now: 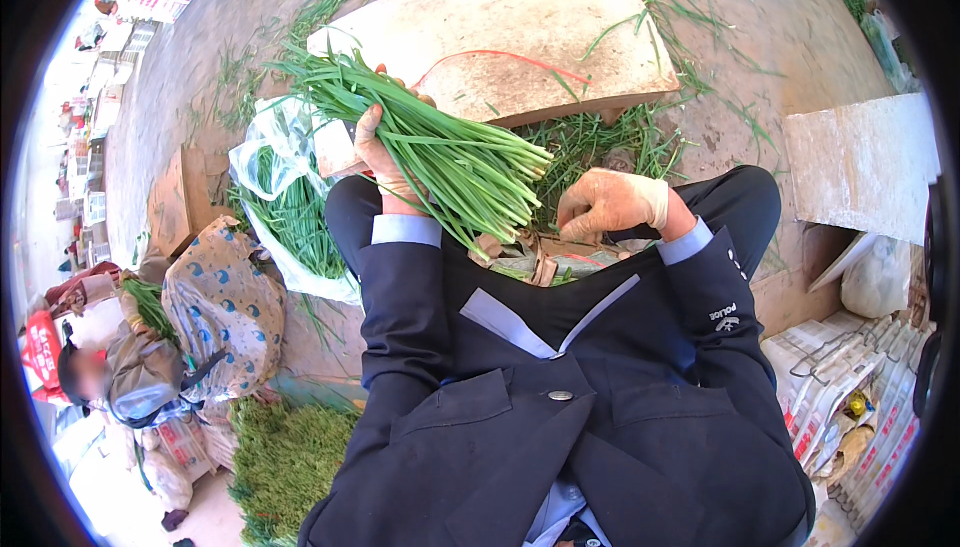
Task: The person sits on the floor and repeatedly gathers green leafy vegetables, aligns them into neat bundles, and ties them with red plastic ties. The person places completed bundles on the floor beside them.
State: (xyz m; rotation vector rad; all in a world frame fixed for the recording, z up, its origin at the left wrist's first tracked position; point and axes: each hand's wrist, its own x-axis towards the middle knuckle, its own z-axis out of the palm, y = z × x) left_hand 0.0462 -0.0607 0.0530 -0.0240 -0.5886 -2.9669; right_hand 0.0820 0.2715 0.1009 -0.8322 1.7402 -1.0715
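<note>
My gloved left hand (382, 153) grips a thick bunch of garlic chives (450, 149). The leafy tips point to the upper left, and the pale cut ends face my right hand. Just beyond those ends, my gloved right hand (611, 204) hangs over my lap with its fingers curled and nothing visible in them. A pale, worn low board (517, 14) stands in front of me. A thin red strip (502, 54) arcs across it from behind the bunch; whether my left fingers touch it is hidden.
A clear plastic bag (277, 164) of chives is beside my left knee. Loose leaves (600, 138) litter the floor. To the left sits another person (142, 367) holding greens. A pale panel (862, 164) and stacked foam boxes (832, 367) are at my right.
</note>
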